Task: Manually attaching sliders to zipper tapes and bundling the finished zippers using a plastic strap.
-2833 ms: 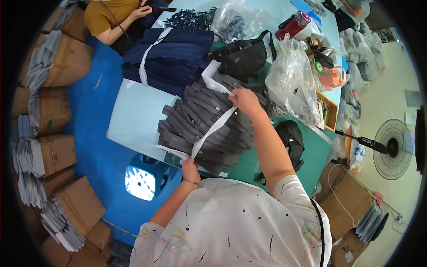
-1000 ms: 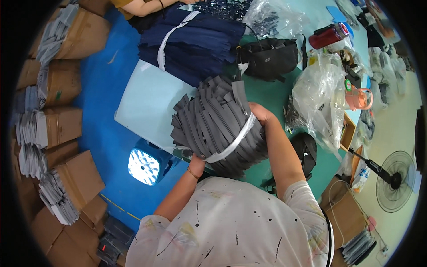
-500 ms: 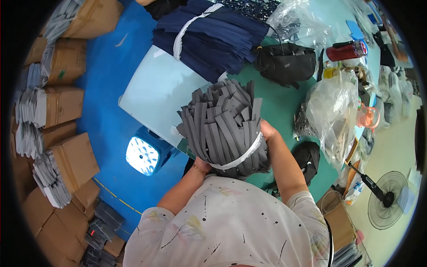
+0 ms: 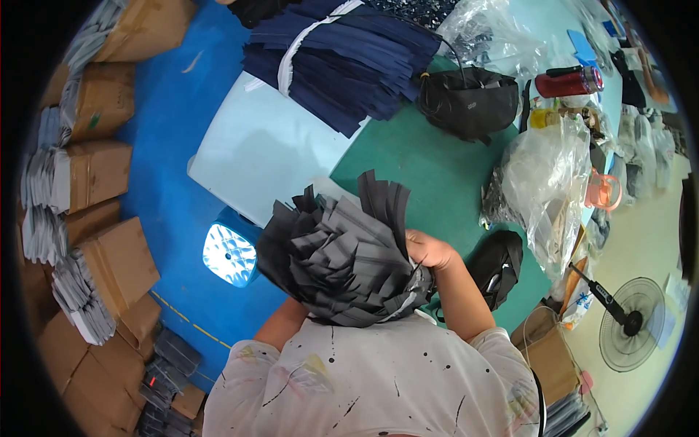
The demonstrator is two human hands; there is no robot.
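Observation:
A thick bundle of dark grey zippers [image 4: 342, 255] is held up against my chest, its many cut ends fanned out on top. At its right side my right hand [image 4: 429, 250] is closed, fingers curled round the edge strips. A few longer zippers stick up beside that hand. My left forearm reaches under the bundle from the left, but the left hand itself is hidden behind the zippers. Past the bundle, a large bundle of navy blue zippers [image 4: 349, 62] lies on the table, wrapped by a white band [image 4: 293, 54].
The table has a pale blue sheet [image 4: 255, 153] and a green top [image 4: 393, 156]. On it are a black bag [image 4: 470, 105], a red flask [image 4: 568, 82] and clear plastic bags [image 4: 546, 175]. A blue stool [image 4: 230, 251] stands left, cartons [image 4: 120, 262] beyond it, a fan [image 4: 631, 324] right.
The grey bundle has come nearer my chest and tipped, so its cut ends face up and its white band is mostly out of sight. My right hand has moved nearer with it.

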